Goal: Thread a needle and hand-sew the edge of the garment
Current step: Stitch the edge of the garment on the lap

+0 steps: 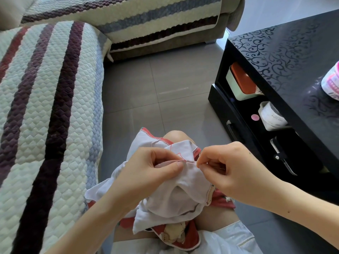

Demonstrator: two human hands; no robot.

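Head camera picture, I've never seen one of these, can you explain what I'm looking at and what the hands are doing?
There is no machine here. A person wears a camera on the head, and it looks down at their own lap. The left hand grips a white garment with red trim, bunched over the knee. The right hand pinches a needle between its fingers, with the tip at the cloth near some red thread stitches. A striped sofa cover lies to the left and a black table stands to the right.
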